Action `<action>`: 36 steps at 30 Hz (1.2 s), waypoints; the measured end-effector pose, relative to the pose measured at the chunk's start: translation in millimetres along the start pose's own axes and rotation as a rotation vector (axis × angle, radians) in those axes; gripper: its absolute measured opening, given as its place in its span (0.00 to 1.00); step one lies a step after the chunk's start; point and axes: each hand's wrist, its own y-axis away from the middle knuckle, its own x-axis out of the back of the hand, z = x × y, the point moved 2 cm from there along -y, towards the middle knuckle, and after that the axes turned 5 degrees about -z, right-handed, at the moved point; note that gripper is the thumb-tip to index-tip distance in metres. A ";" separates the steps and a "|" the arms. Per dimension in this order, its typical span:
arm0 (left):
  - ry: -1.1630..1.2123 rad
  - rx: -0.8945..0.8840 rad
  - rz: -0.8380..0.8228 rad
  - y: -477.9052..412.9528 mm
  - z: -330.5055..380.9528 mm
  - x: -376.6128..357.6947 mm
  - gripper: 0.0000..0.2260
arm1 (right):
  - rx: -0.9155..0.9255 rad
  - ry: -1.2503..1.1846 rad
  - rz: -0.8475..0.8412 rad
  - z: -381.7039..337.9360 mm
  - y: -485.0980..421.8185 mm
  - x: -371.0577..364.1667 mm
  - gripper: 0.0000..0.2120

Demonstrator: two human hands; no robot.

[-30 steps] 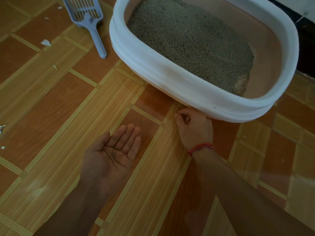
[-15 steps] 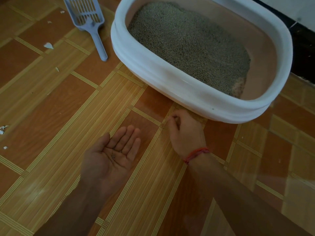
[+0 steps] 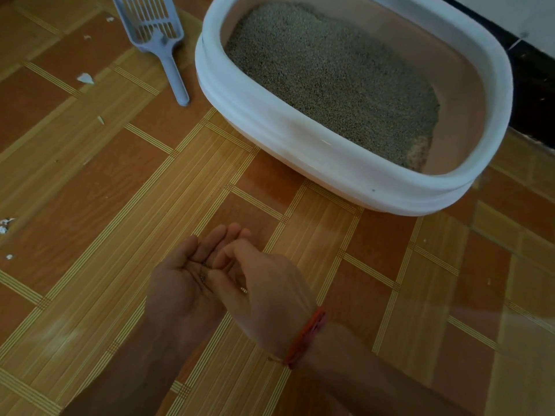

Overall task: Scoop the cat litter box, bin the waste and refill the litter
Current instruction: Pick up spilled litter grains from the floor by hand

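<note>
The white litter box stands on the floor at upper right, with grey litter heaped toward its left side and bare bottom on the right. A grey-blue slotted scoop lies on the floor just left of the box. My left hand is held palm up at lower centre, with a few dark litter grains on the palm. My right hand, with a red thread at the wrist, hovers over that palm, its fingertips bunched together in a pinch right above the grains.
Patterned wood-look flooring runs all around. Small white scraps lie left of the scoop, and more white scraps sit at the left edge. A dark skirting strip runs behind the box at right.
My right hand has left the floor at the box's near edge and come back over my left palm with its fingertips pinched. My left hand has stayed palm up.
</note>
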 end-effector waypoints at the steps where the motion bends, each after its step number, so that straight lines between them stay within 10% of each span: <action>1: 0.009 -0.012 0.005 -0.2 1.4 -0.6 0.18 | -0.026 -0.009 0.021 4.0 -0.5 3.2 0.04; 10: 0.035 -0.082 0.041 -0.2 10.5 -1.9 0.18 | -0.366 0.051 0.169 85.8 -7.0 48.6 0.02; 36: 0.000 -0.096 0.047 -2.0 9.4 0.1 0.23 | -0.245 0.150 0.156 74.8 -21.1 35.4 0.05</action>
